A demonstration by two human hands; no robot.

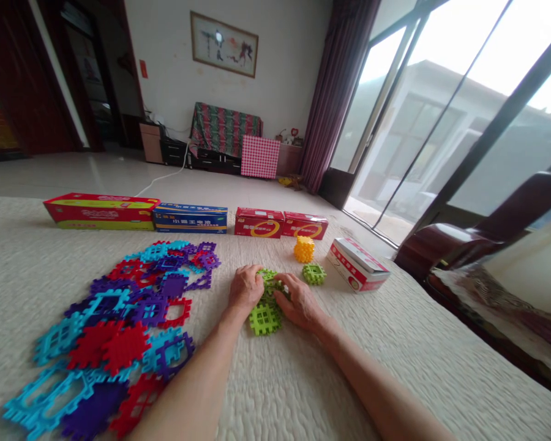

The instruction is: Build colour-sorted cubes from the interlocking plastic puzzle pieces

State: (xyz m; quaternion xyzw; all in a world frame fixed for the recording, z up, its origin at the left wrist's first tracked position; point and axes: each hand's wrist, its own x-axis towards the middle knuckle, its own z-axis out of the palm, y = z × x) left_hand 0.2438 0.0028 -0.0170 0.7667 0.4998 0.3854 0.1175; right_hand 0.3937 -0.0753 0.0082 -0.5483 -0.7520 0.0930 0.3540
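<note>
head view: both hands (272, 294) on green pieces (265, 319) (yellow cube (303, 249) beyond).

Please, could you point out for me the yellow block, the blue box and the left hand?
Yellow block (304, 250): head view, on its front side.
Blue box (191, 222): head view, on its front side.
Left hand (247, 286): head view, on its back.

Head view: camera above and behind both hands, facing forward and down, wide field. Left hand (247, 286) and right hand (298, 300) near picture centre, forearms (195, 376) entering from bottom edge. Coverage extends beyond hands to far wall (289, 55).
</note>
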